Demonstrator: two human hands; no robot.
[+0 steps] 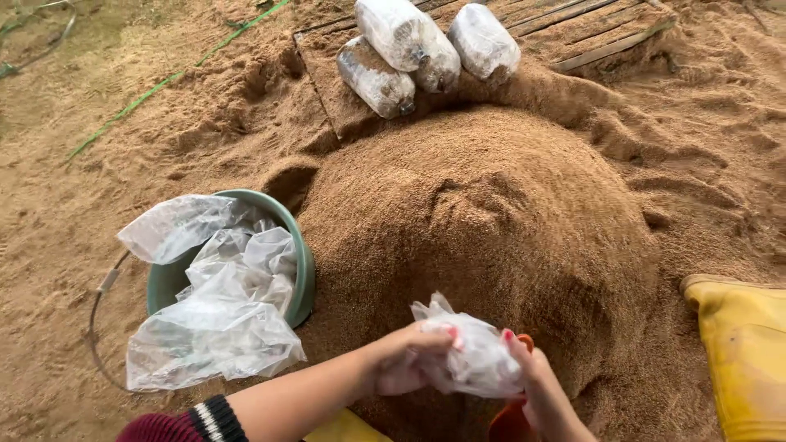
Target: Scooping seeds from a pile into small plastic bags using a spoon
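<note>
A crumpled clear bag (473, 358) is pinched between both grips, the left hand (407, 360) and right hand (532, 372) closed on its sides. An orange object (512, 421) below is mostly hidden. Left of the grip, more clear bags (217, 315) spill from a green bucket (304, 270). Beyond the sawdust mound (491, 213), three filled bags (426, 49) lie.

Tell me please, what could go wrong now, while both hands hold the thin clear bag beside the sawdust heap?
1. The clear plastic bag is thin and crumpled between the left hand and right hand; it might tear if pulled hard.
2. Loose empty bags spill over the green bucket rim, so they could slide onto the sawdust mound.
3. The filled bags lie stacked on a slope and may roll.
</note>
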